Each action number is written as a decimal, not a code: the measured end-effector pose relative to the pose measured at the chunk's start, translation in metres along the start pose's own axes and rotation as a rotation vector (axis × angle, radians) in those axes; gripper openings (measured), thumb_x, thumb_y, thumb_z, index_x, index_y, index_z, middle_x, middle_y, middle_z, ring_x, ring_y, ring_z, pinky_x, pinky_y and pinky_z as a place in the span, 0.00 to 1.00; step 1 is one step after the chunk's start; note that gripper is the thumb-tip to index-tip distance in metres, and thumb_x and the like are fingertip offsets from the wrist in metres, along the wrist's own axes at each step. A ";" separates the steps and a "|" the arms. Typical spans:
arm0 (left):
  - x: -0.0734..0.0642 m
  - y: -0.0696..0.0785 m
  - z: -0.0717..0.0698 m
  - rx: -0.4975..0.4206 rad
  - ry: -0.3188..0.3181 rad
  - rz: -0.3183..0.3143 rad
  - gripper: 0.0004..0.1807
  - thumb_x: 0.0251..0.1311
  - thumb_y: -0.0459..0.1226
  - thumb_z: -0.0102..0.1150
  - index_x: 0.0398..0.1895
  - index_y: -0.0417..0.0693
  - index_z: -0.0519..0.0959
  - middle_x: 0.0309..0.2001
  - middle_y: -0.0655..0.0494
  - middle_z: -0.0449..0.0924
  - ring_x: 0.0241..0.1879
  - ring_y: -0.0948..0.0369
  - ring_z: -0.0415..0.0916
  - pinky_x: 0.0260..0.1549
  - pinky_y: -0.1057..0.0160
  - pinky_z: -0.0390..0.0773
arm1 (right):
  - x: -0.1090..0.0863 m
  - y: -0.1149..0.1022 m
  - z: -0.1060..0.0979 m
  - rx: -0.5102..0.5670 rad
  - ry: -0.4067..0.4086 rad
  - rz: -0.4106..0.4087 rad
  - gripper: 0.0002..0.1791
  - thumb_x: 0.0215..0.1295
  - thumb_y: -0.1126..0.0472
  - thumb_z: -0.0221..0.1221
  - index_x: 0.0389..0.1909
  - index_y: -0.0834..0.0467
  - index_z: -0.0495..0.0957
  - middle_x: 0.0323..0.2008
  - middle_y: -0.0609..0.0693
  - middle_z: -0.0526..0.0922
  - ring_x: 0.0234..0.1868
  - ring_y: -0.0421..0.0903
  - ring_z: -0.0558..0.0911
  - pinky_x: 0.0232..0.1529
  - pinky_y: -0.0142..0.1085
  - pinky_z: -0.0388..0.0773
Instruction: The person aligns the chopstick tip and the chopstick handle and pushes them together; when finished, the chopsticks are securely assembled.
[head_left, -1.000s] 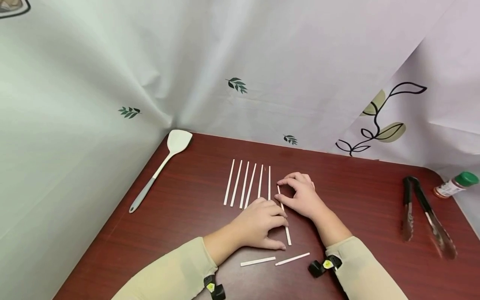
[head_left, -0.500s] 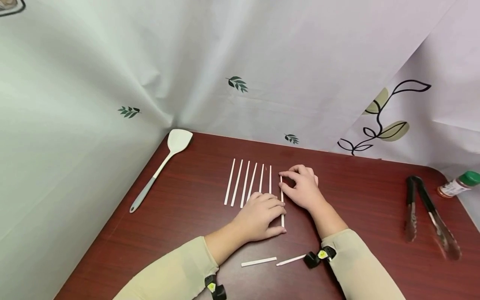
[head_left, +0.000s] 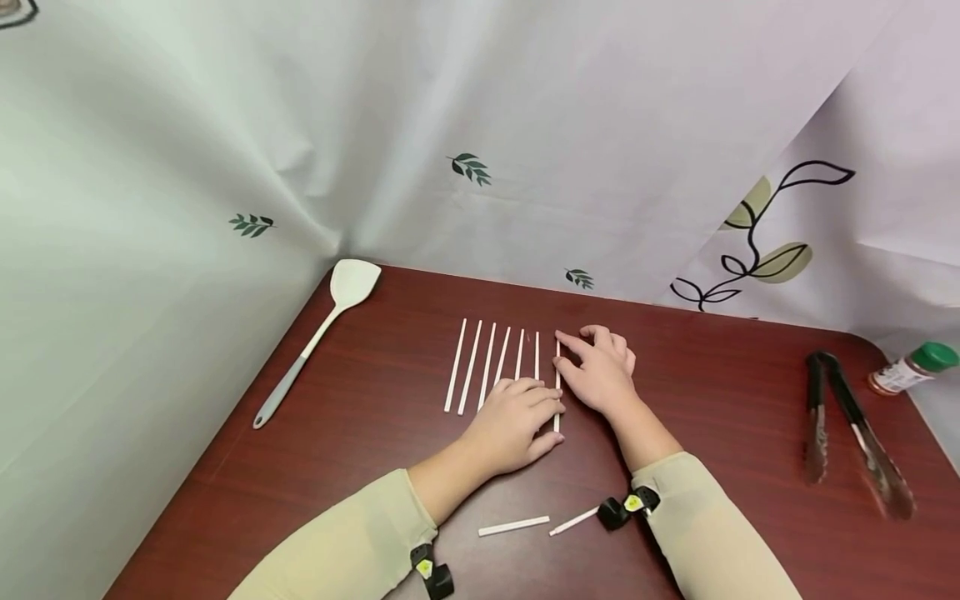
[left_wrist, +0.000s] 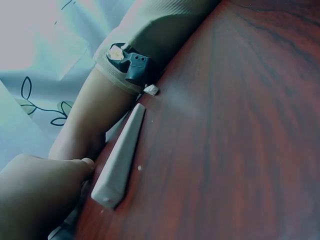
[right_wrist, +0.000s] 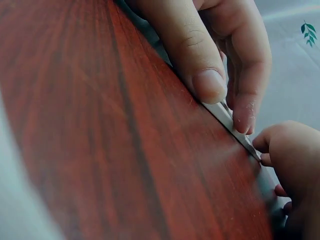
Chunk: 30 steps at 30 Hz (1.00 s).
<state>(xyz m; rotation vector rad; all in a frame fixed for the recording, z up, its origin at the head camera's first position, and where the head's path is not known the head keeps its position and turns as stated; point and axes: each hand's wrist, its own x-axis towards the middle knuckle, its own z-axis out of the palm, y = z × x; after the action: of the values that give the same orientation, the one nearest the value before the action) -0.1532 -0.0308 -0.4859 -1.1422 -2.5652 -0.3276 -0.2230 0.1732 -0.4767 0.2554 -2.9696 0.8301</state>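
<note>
In the head view, several thin white sticks [head_left: 453,367] lie side by side in a row on the dark red table. At the row's right end is one more white stick [head_left: 558,377], pointing away from the person. My right hand [head_left: 600,371] pinches its far part with thumb and index finger. Toward its near end, my left hand [head_left: 510,425] holds it between thumb and fingers, covering the near ends of some row sticks. The right wrist view shows the held stick [right_wrist: 220,114] low along the tabletop under the right thumb. Two shorter pieces, a white stick [head_left: 513,527] and a thinner one [head_left: 574,522], lie nearer the person.
A white spatula [head_left: 356,283] with a grey handle lies at the left. Black-handled metal tongs [head_left: 851,408] and a green-capped spice bottle [head_left: 903,375] are at the right. Small white crumbs [left_wrist: 140,168] dot the table [head_left: 337,492]. A patterned curtain [head_left: 525,167] hangs behind.
Both hands have shifted the held stick away from the person and slightly left, straightening it beside the row. The right wrist camera now overlaps the thinner short piece.
</note>
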 end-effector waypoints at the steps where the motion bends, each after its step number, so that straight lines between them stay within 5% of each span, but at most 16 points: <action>1: 0.000 0.000 0.000 -0.002 -0.004 -0.004 0.21 0.68 0.56 0.66 0.58 0.58 0.86 0.65 0.62 0.82 0.67 0.56 0.75 0.61 0.52 0.72 | 0.000 -0.001 0.000 -0.005 -0.003 0.001 0.29 0.73 0.46 0.58 0.74 0.45 0.78 0.72 0.60 0.66 0.72 0.67 0.58 0.69 0.67 0.46; 16: -0.001 -0.001 -0.001 -0.034 -0.001 -0.012 0.22 0.68 0.55 0.67 0.59 0.57 0.86 0.66 0.62 0.81 0.69 0.56 0.72 0.63 0.52 0.70 | -0.004 0.003 -0.001 0.014 0.036 -0.019 0.29 0.73 0.49 0.57 0.73 0.47 0.78 0.72 0.59 0.68 0.73 0.66 0.59 0.70 0.66 0.47; 30: -0.011 0.001 -0.006 -0.157 0.071 -0.010 0.26 0.67 0.53 0.68 0.64 0.53 0.83 0.62 0.60 0.81 0.64 0.58 0.73 0.58 0.49 0.72 | -0.026 0.011 -0.003 0.274 0.219 -0.082 0.15 0.69 0.63 0.62 0.53 0.61 0.88 0.56 0.60 0.81 0.64 0.65 0.69 0.65 0.57 0.63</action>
<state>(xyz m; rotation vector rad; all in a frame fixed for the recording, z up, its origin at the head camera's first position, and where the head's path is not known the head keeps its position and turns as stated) -0.1443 -0.0403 -0.4841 -1.1487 -2.5207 -0.5703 -0.1997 0.1874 -0.4820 0.2745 -2.6232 1.1721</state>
